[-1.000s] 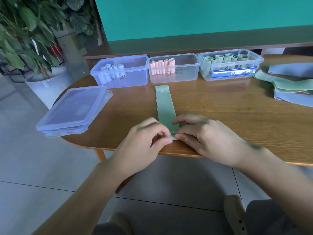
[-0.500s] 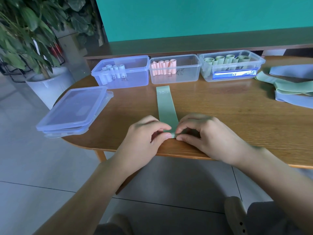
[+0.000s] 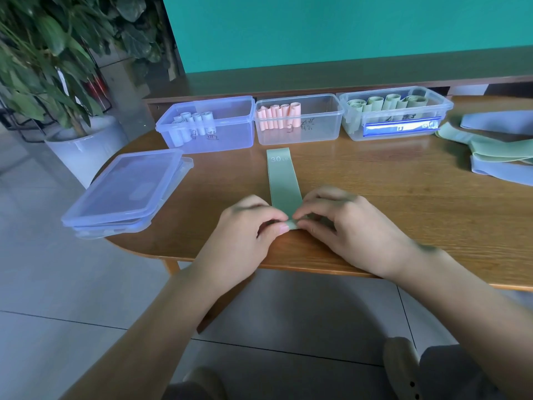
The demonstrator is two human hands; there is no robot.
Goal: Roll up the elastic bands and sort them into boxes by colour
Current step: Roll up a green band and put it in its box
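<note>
At the near edge of the surface (image 3: 403,197), the left hand (image 3: 245,229) and the right hand (image 3: 343,226) meet over the near end of a green band (image 3: 284,183), each pinching it between curled fingers and thumb, so the first tight turn of a roll can form, by my reading. The band lies flat and straight, running away from the hands toward the far side, its far end printed "30 LB" just short of the boxes; laid out this way it should wind evenly. Along the far edge stand three open boxes in a row: the blue box (image 3: 230,140) at left with pale blue rolls, the clear box (image 3: 317,131) in the middle with pink rolls, and the right box (image 3: 398,131) with green rolls, where this band probably belongs. At the far right lie loose bands (image 3: 496,157), green and blue, not yet rolled. A stack of lids (image 3: 124,194) rests at the left, kept out of the working space
</note>
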